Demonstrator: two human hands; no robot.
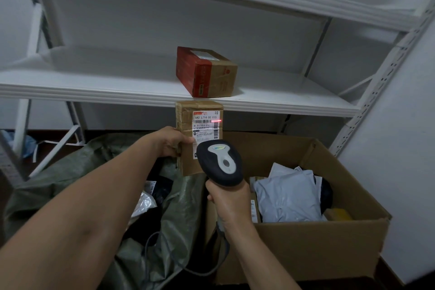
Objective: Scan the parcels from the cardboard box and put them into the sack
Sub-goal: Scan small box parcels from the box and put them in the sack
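My left hand (171, 140) grips a small brown cardboard parcel (186, 120) upright by its left edge, label facing me. My right hand (229, 199) holds a dark grey barcode scanner (220, 162) by its handle, aimed at the parcel. A red scan line glows on the right end of the label's barcode (216, 121). Below on the right stands the open cardboard box (317, 245) with grey mailer bags (287, 195) and other parcels inside. The olive green sack (77, 169) lies open on the left, with a few parcels in its mouth.
A white shelf (94, 87) runs across just above the held parcel; a red and brown box (206, 72) sits on it. The scanner's grey cable (179, 263) loops over the sack. A white wall stands to the right of the cardboard box.
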